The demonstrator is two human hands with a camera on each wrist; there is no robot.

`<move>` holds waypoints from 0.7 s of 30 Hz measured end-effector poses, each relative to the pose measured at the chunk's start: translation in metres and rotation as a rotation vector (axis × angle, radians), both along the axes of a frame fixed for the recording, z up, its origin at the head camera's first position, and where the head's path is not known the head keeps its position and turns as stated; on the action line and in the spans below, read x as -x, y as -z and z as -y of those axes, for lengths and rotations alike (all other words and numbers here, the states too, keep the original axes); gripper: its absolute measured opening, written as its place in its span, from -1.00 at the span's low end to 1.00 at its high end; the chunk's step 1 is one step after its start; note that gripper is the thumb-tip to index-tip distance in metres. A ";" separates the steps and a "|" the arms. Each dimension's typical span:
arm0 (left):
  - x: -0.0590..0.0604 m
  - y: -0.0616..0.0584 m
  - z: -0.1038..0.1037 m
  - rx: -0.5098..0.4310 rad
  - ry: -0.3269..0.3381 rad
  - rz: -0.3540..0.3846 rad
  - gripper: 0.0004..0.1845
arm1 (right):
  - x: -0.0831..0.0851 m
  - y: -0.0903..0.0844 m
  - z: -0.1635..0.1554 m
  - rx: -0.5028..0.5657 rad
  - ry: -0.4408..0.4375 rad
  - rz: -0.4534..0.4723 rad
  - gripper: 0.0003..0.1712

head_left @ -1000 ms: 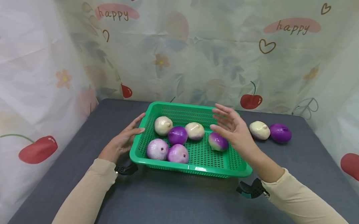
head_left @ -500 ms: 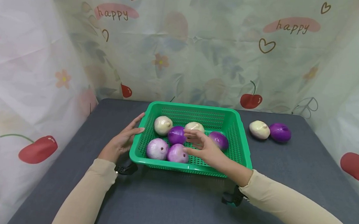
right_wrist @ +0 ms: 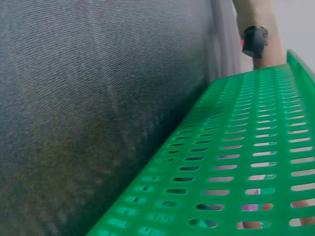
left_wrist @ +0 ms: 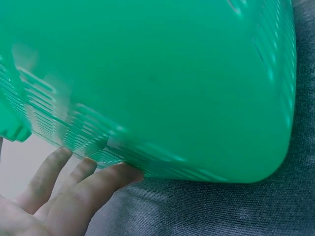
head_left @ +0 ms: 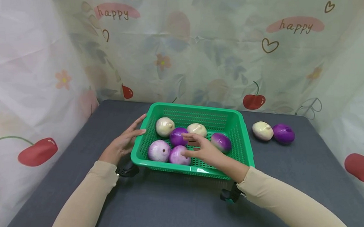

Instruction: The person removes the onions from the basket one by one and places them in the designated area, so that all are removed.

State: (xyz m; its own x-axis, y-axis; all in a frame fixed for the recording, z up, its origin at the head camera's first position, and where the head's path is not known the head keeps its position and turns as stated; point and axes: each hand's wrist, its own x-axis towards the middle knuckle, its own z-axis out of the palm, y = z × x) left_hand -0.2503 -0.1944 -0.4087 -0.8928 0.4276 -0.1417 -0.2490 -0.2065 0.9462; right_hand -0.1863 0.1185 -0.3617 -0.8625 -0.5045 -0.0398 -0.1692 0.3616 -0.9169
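Observation:
A green slotted basket (head_left: 243, 138) stands on the dark grey table and holds several onions, purple, pale purple and cream. My left hand (head_left: 124, 140) lies open with straight fingers against the basket's left wall (left_wrist: 147, 88), fingertips (left_wrist: 120, 172) touching its lower edge. My right hand (head_left: 198, 148) reaches over the front rim into the basket, fingers spread and relaxed, hovering just above the pale purple onion (head_left: 177, 155) and beside the dark purple onion (head_left: 177, 136). It holds nothing. The right wrist view shows only the basket's front wall (right_wrist: 246, 167) and the table.
A cream onion (head_left: 262, 130) and a purple onion (head_left: 283, 133) lie on the table right of the basket. A patterned curtain (head_left: 184, 49) closes off the back and both sides. The grey table (head_left: 171, 208) stretches in front of the basket.
My right hand came from the basket's right rim down and left into the basket, over the front onions. In the last half second it moved a little further left. The left hand stayed put.

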 end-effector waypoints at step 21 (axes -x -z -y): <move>0.000 -0.001 -0.001 0.011 -0.005 0.003 -0.25 | 0.004 0.012 0.001 -0.133 -0.119 0.057 -0.33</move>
State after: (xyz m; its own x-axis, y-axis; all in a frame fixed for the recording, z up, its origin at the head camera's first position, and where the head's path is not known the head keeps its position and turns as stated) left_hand -0.2501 -0.1937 -0.4078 -0.8945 0.4216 -0.1490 -0.2508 -0.1973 0.9477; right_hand -0.1905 0.1176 -0.3739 -0.7912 -0.5901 -0.1604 -0.1673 0.4611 -0.8714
